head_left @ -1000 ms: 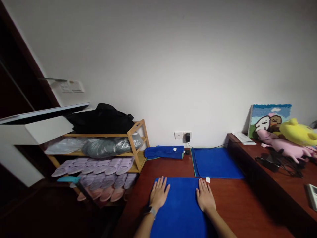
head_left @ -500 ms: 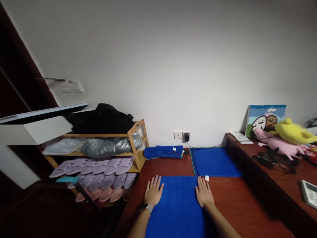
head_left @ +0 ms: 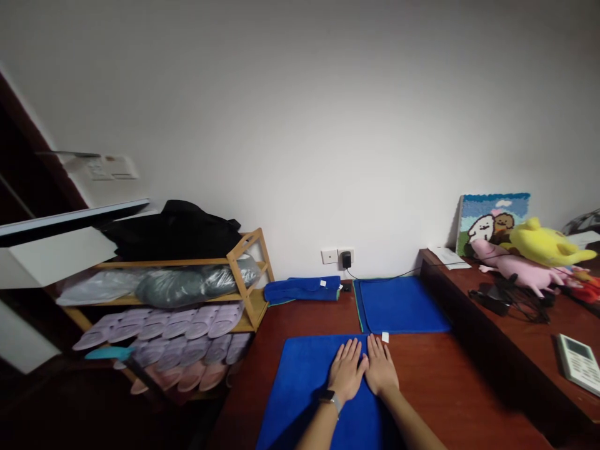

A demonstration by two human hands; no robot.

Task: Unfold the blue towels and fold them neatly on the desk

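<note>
A blue cloth [head_left: 295,381] lies spread flat on the reddish-brown table [head_left: 440,375] in front of me. My left hand [head_left: 347,370] rests palm down on it, fingers stretched out, with a watch on the wrist. Right beside it, my right hand [head_left: 380,369] lies flat at the cloth's right edge, fingers extended. A small white tag [head_left: 385,337] sticks out by the right fingertips. Behind, another blue cloth [head_left: 403,305] lies flat, and rolled blue cloths [head_left: 302,289] lie near the wall.
On the left, a wooden rack [head_left: 246,275] holds a black bag [head_left: 173,231], plastic-wrapped items and several slippers [head_left: 178,322]. A raised desk at right bears plush toys [head_left: 539,244], cables, a picture and a calculator-like device [head_left: 579,362]. A black plug [head_left: 346,259] sits in the wall socket.
My left hand has moved right across the cloth, from its left edge to beside my right hand. The view has shifted slightly.
</note>
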